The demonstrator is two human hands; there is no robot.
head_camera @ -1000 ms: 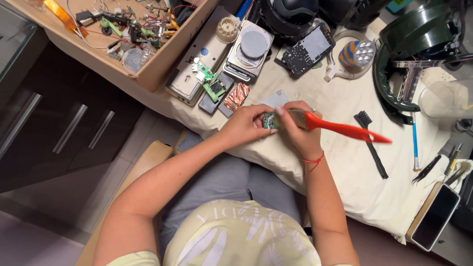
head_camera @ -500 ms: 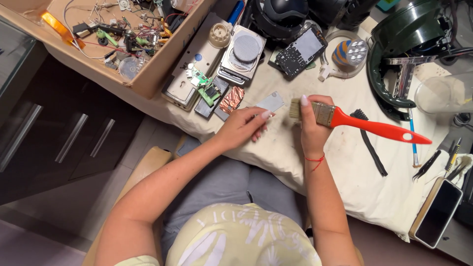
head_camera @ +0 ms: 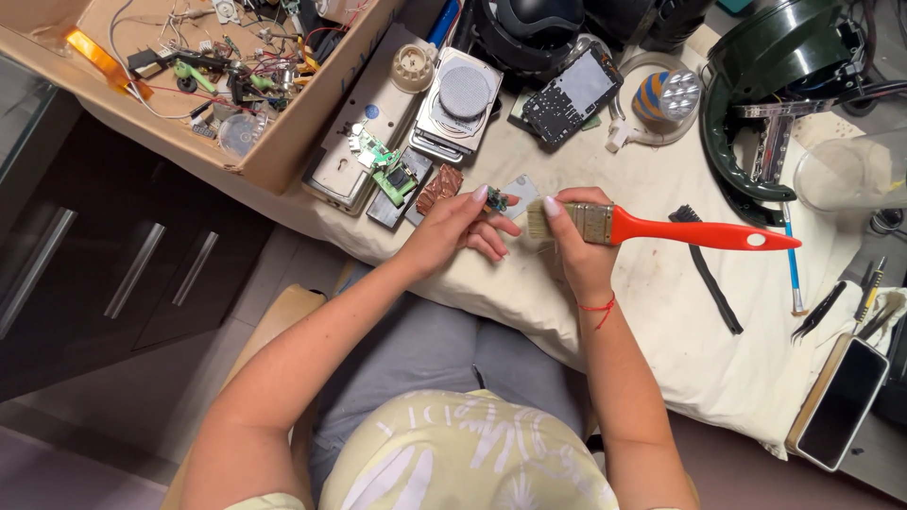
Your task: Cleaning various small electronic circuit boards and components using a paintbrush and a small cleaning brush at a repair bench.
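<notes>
Head view: left hand (head_camera: 453, 229) pinches a small green circuit board (head_camera: 496, 199) above the surface's near edge. Right hand (head_camera: 578, 247), fist around the red-handled brush (head_camera: 661, 228), has drawn apart since a second ago (bristles now just beside board, not touching).

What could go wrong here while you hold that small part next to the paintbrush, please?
The small circuit part sits only in the fingertips of the left hand, near the table edge, so a brush stroke might flick it to the floor. The red paintbrush handle in the right hand might sweep the black brush.
</notes>
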